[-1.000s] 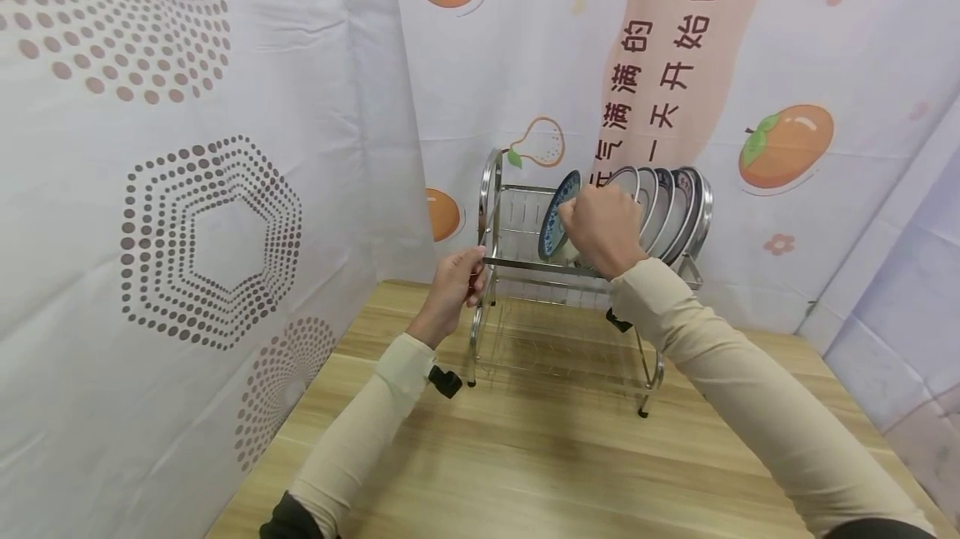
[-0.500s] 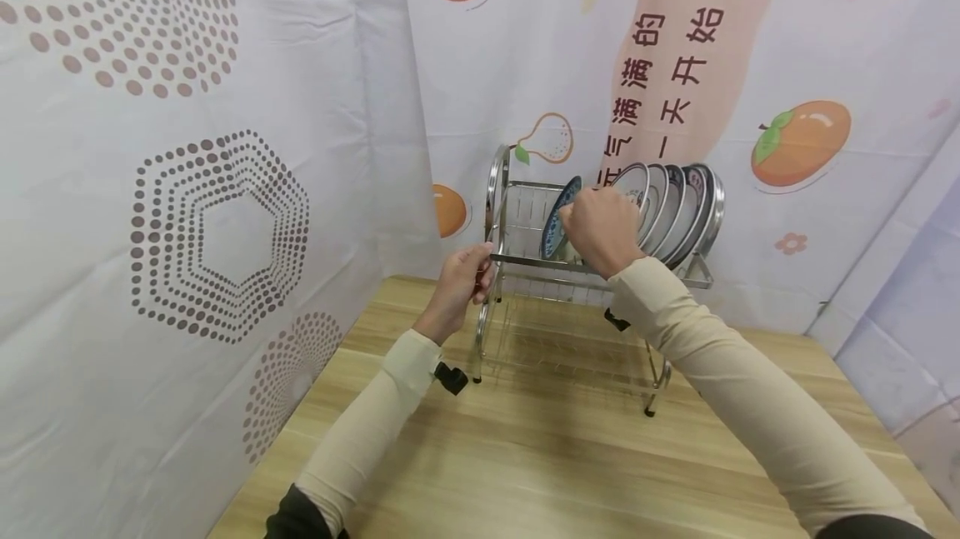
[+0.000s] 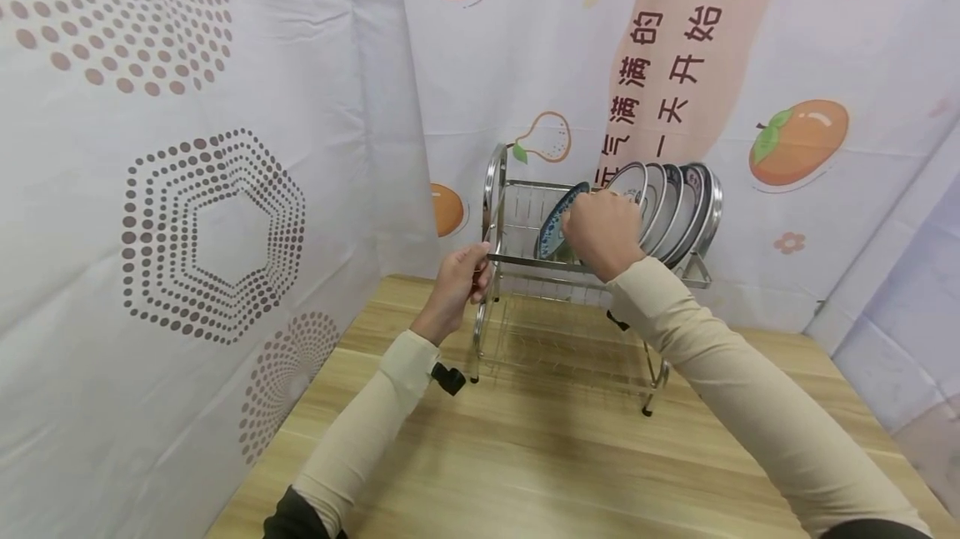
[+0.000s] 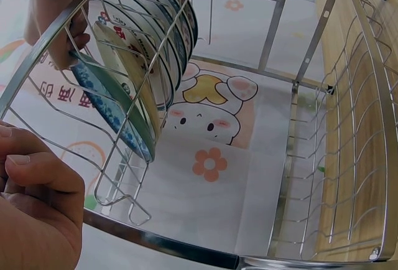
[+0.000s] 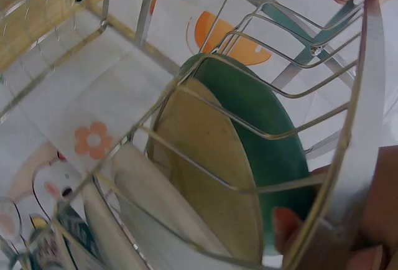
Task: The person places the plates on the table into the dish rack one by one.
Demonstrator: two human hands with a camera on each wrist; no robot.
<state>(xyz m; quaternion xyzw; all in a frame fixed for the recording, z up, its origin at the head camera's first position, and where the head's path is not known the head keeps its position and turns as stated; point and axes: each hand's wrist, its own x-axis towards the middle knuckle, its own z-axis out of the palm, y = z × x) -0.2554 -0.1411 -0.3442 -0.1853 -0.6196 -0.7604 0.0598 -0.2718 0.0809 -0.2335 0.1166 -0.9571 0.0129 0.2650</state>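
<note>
My left hand (image 3: 459,281) grips the front left corner of a two-tier metal dish rack (image 3: 540,262); its curled fingers (image 4: 37,170) also show in the left wrist view. The right hand (image 3: 603,229) holds the rim of a blue-patterned plate (image 3: 557,227), which leans to the right in the upper tier. That plate looks green (image 5: 255,114) in the right wrist view, where a fingertip touches its edge. Beside it leans a yellowish plate (image 5: 208,152), mostly hidden by the hand in the head view.
Several white plates with dark rims (image 3: 675,210) stand in a row at the rack's right end. The lower tier (image 3: 555,347) is bare wire. A wooden table (image 3: 525,464) carries the rack, with printed curtains (image 3: 375,89) behind and to the left.
The top of the blue-patterned plate has tipped to the right, with the right hand still at its rim. The left hand keeps its place on the rack. The head view has shifted slightly.
</note>
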